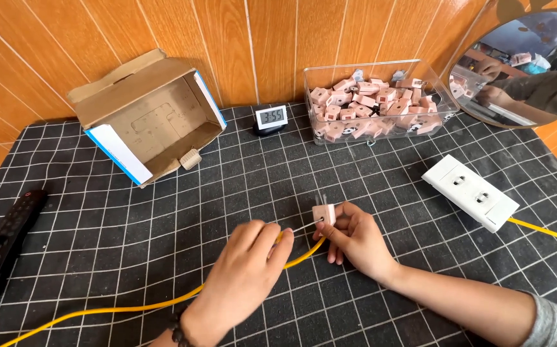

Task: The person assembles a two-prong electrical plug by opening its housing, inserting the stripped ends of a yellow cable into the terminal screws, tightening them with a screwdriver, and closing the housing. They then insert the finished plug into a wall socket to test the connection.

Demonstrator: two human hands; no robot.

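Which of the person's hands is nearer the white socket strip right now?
Right. The right hand, pinching a small pink plug, sits just left of the white socket strip with bare mat between. The left hand, on the yellow cable, is further left.

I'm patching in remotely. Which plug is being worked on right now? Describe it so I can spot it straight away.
Start at the clear plastic bin of pink plugs against the wooden wall, then drop down the black grid mat to the two hands at its middle. The plug sits in the right hand. Unlike the binned ones, it is alone, prongs up, meeting the yellow cable held by the left hand.
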